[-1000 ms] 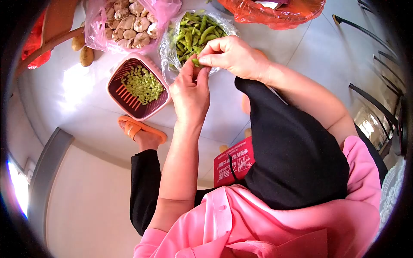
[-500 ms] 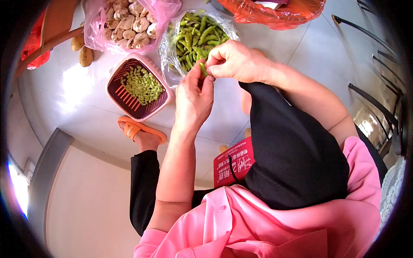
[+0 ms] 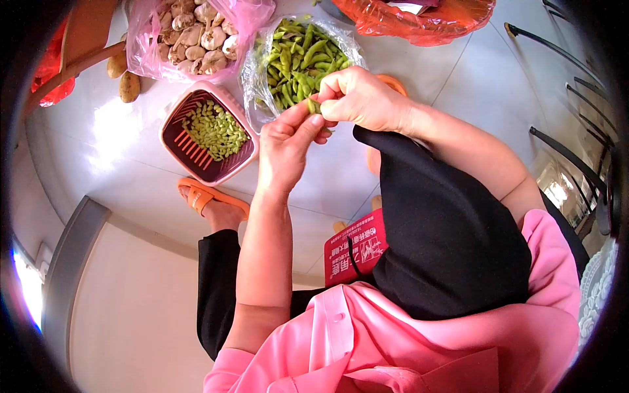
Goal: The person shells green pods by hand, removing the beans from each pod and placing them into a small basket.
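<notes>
Both hands meet at a green edamame pod [image 3: 314, 105] just in front of the bag of pods. My left hand [image 3: 285, 147] is closed, its thumb and fingers pinching the pod from below. My right hand [image 3: 368, 98] is closed too, thumb and forefinger gripping the pod's other end. Beyond them a clear plastic bag [image 3: 254, 98] holds many unshelled edamame pods [image 3: 308, 56]. Left of my left hand, a pink basket [image 3: 171, 154] has shelled green beans [image 3: 219, 131] on its slatted bottom.
A pink plastic bag [image 3: 147, 52] of garlic bulbs [image 3: 196, 39] lies at the back left, near two potatoes [image 3: 130, 86]. An orange-red bag [image 3: 426, 26] is at the back. Black curved metal legs [image 3: 567, 154] stand at the right. A red box [image 3: 341, 259] sits beneath me.
My left hand has turned and shifted slightly left, its fingers curling more under the pod. My right hand has moved slightly down. The pod is now more covered by the fingers.
</notes>
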Motion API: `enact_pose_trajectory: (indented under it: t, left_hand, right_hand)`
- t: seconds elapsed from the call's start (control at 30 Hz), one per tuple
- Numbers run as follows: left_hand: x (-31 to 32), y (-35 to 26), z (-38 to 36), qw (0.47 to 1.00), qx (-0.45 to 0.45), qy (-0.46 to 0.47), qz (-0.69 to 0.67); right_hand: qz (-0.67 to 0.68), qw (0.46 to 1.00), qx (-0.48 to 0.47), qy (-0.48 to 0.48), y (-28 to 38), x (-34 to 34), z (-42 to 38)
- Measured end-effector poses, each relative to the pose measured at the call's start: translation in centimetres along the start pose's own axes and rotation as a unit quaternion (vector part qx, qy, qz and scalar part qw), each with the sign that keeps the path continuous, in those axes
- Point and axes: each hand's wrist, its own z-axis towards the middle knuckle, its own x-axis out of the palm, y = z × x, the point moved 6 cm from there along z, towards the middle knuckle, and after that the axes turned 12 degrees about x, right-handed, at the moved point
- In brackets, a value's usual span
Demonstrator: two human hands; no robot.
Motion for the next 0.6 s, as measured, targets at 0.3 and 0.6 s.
enact_pose_trajectory:
  t: [0.3, 0.6]
  left_hand:
    - [0.2, 1.1, -0.4, 0.982, -0.035, 0.019, -0.186]
    - [-1.5, 2.8, 0.3, 0.982, -0.022, -0.119, -0.144]
  right_hand:
    - [0.263, 0.937, 0.191, 0.129, -2.3, 0.6, -0.3]
    - [-0.148, 0.988, -0.032, -0.038, -2.0, 0.2, 0.4]
